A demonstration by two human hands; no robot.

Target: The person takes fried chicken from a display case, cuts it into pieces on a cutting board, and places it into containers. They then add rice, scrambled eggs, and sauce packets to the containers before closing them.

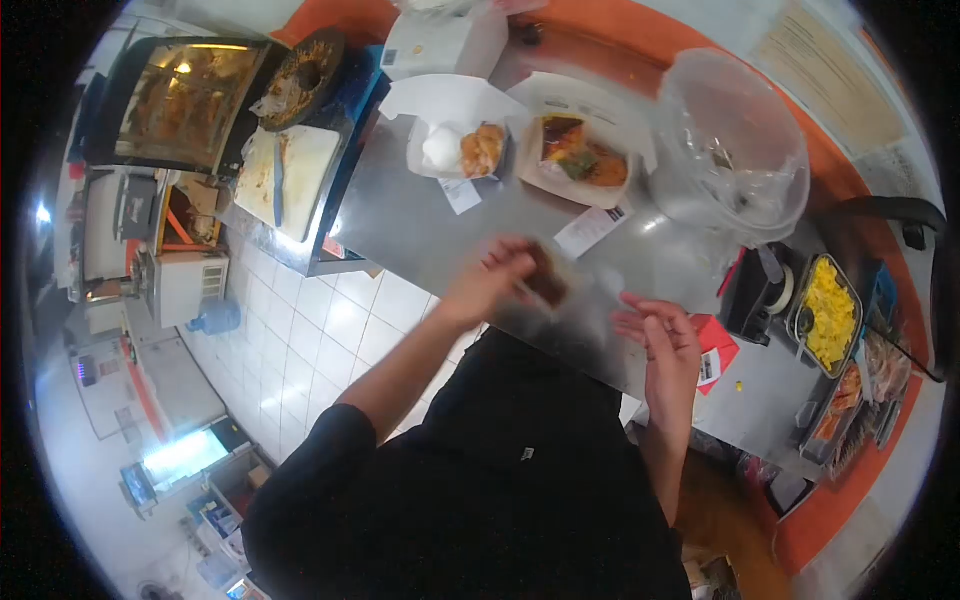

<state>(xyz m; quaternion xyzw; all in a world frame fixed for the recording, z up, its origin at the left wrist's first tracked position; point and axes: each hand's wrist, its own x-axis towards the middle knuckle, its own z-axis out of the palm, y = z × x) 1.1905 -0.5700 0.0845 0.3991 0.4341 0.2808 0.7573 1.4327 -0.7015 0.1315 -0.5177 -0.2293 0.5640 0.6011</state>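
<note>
My left hand (488, 283) is closed on a small clear packet with brown contents (547, 277), blurred by motion, above the steel counter (400, 215). To its right my right hand (662, 335) hovers with its fingers stretched out and somewhat apart. A faint see-through blur lies between the hands; I cannot make out what it is. Beyond them stands an open paper box (432, 103) with white rice (442, 148) and fried pieces (482, 150). Beside it another open takeaway box (645, 140) holds a saucy dish with green garnish (580, 163). A printed slip (592, 232) lies in front.
A large clear plastic tub (735, 150) stands at the back right. Further right are a tape dispenser (757, 300), a red packet (714, 352) and a tray of yellow food (830, 315). On the left, a knife (279, 185) lies on a white cutting board (308, 165).
</note>
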